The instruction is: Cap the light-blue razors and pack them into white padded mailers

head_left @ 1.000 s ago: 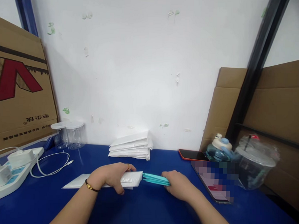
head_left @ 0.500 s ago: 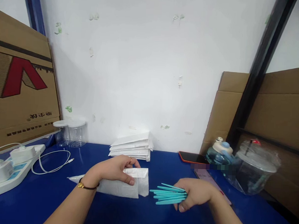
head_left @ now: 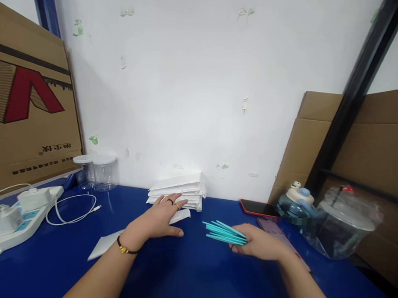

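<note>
My left hand (head_left: 159, 217) is open, fingers spread and thumb apart, over a flat white packet (head_left: 105, 245) on the blue table. Hand and wrist hide the packet's middle; its ends show on either side. Whether the palm touches it I cannot tell. The fingertips reach up to a stack of white packets (head_left: 176, 183) against the wall. To the right, my right hand (head_left: 256, 243) is closed around a bundle of thin teal sticks (head_left: 223, 232). Their free ends fan out to the left, above the table, and the held ends are hidden in the fingers.
Right: an orange-edged phone (head_left: 257, 208), another phone (head_left: 281, 234), a blue-green container (head_left: 293, 206) and a bagged plastic tub (head_left: 343, 230). Left: a power strip (head_left: 29, 229), a white cable (head_left: 70, 223) and clear jars (head_left: 105, 175). Cardboard (head_left: 32, 115) stands along the side.
My left hand has let go of the white packet, opened and moved up toward the stack; the packet now lies on the table. My right hand rose slightly with the teal sticks. The view shifted a little.
</note>
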`<state>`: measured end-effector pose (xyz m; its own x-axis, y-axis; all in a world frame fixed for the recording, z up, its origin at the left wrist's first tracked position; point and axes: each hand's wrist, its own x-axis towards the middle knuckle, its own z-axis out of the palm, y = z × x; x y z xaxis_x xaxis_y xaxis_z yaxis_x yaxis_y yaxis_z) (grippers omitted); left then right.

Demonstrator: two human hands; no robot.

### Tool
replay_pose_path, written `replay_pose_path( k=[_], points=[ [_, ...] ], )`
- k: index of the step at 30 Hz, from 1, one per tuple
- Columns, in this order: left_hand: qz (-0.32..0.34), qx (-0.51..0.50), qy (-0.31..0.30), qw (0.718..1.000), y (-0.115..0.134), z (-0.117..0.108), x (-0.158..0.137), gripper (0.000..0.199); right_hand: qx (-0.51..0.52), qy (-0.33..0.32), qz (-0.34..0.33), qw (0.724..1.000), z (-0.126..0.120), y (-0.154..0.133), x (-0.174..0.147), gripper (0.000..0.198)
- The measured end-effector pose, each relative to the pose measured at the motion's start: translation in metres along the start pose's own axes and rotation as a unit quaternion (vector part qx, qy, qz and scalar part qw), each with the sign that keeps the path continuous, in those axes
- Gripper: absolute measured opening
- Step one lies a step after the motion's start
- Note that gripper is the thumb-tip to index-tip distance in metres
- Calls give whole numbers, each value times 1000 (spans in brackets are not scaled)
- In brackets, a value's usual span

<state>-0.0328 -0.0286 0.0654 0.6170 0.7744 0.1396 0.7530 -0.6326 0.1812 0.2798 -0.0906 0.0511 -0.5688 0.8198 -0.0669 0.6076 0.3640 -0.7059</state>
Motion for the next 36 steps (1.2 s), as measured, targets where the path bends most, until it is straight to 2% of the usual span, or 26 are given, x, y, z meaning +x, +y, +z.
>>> replay_pose_path(
  k=[1,3,5,7,10,11,12,14,17,20,22,25,27,28,30,32,33,36],
  points=[
    [-24,1,-9,1000,-4,0,-2,76,-5,9,4,1000,1,-1,1,12],
    [-79,-5,-32,996,-10,-4,-5,52,-9,13,6,1000,2,-3,2,13],
    [-108,-21,-52,993,-13,-8,-8,38,-11,15,4,1000,2,-3,2,13],
    [-111,-33,-61,991,-15,-11,-10,45,-13,18,4,1000,2,-3,1,12],
    [-155,-12,-108,982,-18,-10,-10,92,-18,24,14,999,1,-3,1,12],
    [-184,1,-134,974,-19,-9,-9,99,-19,23,17,999,1,-3,1,12],
    [-206,13,-155,966,-21,-7,-8,97,-20,23,19,999,1,-3,1,12],
    [-220,32,-161,961,-23,-4,-6,77,-20,20,17,999,2,-3,1,12],
    [-154,19,-99,983,-21,-7,-6,47,-24,26,6,999,1,-4,1,11],
    [-77,-52,-39,995,-15,-17,-9,36,-27,37,0,999,-1,-3,-1,12],
    [-46,-106,-60,991,-10,-24,-12,32,-20,30,0,999,-2,-1,-3,14],
    [-10,-149,-146,978,-4,-25,-11,29,-10,5,1,1000,-2,2,-4,13],
    [-7,-141,-155,978,0,-18,-8,30,-21,-1,1,1000,-1,3,-4,12],
    [-12,-128,-144,981,1,-14,-6,37,-35,2,3,999,-1,4,-3,12],
    [-28,-93,-127,987,4,-4,-4,73,-74,21,12,997,1,6,-2,12],
    [-54,-70,-157,984,10,5,-4,115,-120,49,31,991,2,8,0,10],
    [-67,-64,-185,978,13,9,-4,129,-145,63,43,986,3,9,1,9],
    [-80,-56,-226,969,26,20,-6,140,-222,99,71,967,5,13,4,11]
  ],
)
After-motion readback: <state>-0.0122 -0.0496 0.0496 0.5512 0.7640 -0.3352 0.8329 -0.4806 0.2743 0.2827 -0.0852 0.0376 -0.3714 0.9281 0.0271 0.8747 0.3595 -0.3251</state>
